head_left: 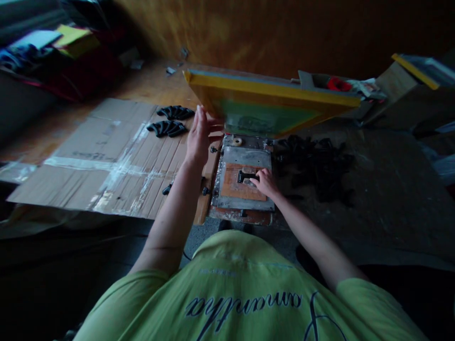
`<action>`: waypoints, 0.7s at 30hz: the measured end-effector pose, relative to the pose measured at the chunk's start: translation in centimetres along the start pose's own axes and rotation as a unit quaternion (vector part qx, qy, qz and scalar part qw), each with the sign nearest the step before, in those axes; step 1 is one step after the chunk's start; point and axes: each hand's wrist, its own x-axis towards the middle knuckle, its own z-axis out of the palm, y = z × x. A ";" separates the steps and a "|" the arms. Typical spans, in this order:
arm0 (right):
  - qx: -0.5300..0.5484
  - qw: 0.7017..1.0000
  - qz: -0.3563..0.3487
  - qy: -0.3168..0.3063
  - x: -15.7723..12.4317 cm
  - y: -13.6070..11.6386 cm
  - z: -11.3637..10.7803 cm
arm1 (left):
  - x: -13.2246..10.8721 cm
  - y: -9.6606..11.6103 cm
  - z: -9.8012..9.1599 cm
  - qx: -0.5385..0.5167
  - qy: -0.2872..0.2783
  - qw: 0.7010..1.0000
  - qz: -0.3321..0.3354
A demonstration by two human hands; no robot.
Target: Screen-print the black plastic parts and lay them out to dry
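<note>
A yellow-edged screen frame (277, 94) with a green mesh stands tilted up above a small metal base plate (245, 155). My left hand (203, 133) is beside the frame's left edge, fingers apart; whether it touches the frame is hard to tell. On the plate lies an orange-brown board (232, 190), and on it a black T-shaped part (244, 176). My right hand (265, 183) has its fingers closed on the right end of that black part. A roll of tape (237, 141) sits behind the plate, under the frame.
Cardboard (117, 166) covers the left of the table, with two rows of black parts (167, 129) on it. A dark heap of black parts (320, 166) lies at the right. Behind it stands an open box (309, 80) with a red item.
</note>
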 end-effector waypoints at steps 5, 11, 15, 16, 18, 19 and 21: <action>0.038 0.992 0.093 -0.071 0.3 -2.8 -1.0 | -5.4 -4.1 0.3 0.019 -0.016 0.994 -0.110; 0.120 0.991 -0.051 -0.036 -3.2 -8.4 -2.7 | -14.3 -11.1 0.1 0.005 -0.097 0.935 -0.342; 0.196 0.975 -0.093 -0.041 -4.4 -4.7 -3.7 | -12.9 -12.1 -4.2 0.033 -0.009 0.949 -0.314; 0.184 0.982 -0.041 -0.022 -4.5 -2.2 -4.0 | -12.3 -12.3 -6.3 0.060 0.032 0.953 -0.295; 0.166 0.986 0.023 0.005 -5.0 3.7 -4.2 | -11.5 -12.9 -11.2 0.140 0.140 0.944 -0.265; 0.159 0.986 0.046 0.010 -5.4 6.7 -4.0 | -11.4 -13.4 -13.8 0.195 0.189 0.925 -0.264; 0.134 0.986 0.094 -0.013 -6.9 12.0 -2.9 | -11.9 -14.6 -18.6 0.341 0.223 0.863 -0.299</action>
